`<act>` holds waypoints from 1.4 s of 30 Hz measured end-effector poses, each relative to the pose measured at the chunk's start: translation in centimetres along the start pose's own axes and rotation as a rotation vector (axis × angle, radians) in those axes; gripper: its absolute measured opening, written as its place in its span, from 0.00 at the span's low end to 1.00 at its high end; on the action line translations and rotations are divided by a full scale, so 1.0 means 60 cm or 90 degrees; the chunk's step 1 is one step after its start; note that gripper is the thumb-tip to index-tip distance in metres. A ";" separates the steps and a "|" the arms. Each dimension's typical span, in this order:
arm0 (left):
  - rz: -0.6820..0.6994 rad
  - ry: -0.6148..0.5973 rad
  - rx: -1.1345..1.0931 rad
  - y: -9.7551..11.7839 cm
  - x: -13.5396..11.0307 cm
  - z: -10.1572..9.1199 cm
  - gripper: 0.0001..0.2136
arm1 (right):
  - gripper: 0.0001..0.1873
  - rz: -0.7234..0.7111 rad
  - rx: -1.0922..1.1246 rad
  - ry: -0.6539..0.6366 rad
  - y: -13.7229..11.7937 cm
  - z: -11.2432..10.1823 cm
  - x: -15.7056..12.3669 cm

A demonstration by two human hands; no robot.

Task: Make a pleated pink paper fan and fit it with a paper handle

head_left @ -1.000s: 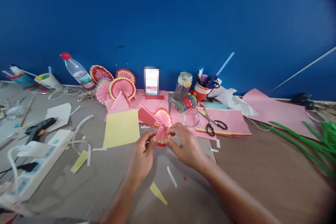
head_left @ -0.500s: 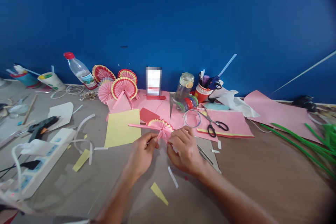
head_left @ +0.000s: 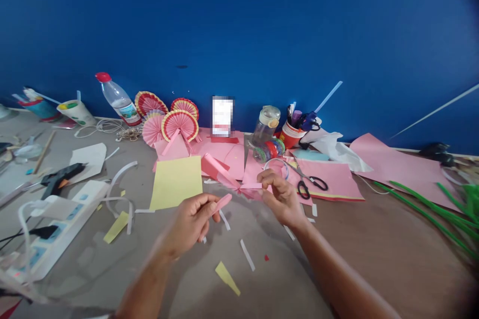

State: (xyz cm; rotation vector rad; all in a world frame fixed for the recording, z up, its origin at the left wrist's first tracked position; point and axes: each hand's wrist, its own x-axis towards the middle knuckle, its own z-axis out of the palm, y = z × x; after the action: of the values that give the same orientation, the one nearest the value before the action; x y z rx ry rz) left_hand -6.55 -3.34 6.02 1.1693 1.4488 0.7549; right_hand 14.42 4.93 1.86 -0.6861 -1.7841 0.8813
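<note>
My left hand (head_left: 189, 223) is closed, pinching the end of a short pink paper strip (head_left: 223, 202) between thumb and fingers. My right hand (head_left: 281, 195) is closed in a pinch on a pink pleated paper fan (head_left: 247, 190), which is folded nearly flat just above the table. A pink paper handle (head_left: 215, 167) runs from the fan up to the left. I cannot tell whether the strip in my left hand is joined to the fan. A yellow sheet (head_left: 175, 182) lies just left of both hands.
Finished red and pink fans (head_left: 179, 125) stand by the blue wall, next to a bottle (head_left: 119, 98), a jar (head_left: 266, 123) and a red cup of pens (head_left: 291, 133). Scissors (head_left: 310, 182) lie on pink sheets. Left: a glue gun (head_left: 60, 179) and a power strip (head_left: 56, 224). Right: green stems (head_left: 430, 207).
The spread fan has collapsed nearly flat. My hands have moved apart: the left drew back toward me with a pink strip, the right moved right and away with the fan.
</note>
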 end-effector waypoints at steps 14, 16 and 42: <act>0.186 0.240 0.102 -0.001 0.006 0.064 0.15 | 0.13 -0.416 -0.402 -0.008 -0.005 0.015 -0.021; 0.216 0.251 0.105 -0.003 0.012 0.067 0.15 | 0.13 -0.425 -0.414 0.005 -0.007 0.017 -0.022; 0.159 0.246 -0.047 0.014 0.027 0.091 0.18 | 0.12 -0.407 -0.461 0.058 -0.013 0.022 -0.027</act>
State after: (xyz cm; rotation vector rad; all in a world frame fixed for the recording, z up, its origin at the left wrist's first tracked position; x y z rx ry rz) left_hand -0.97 -2.33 5.03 1.2047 1.5864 1.2521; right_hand 13.68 2.88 1.33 -0.5175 -2.0543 -0.2419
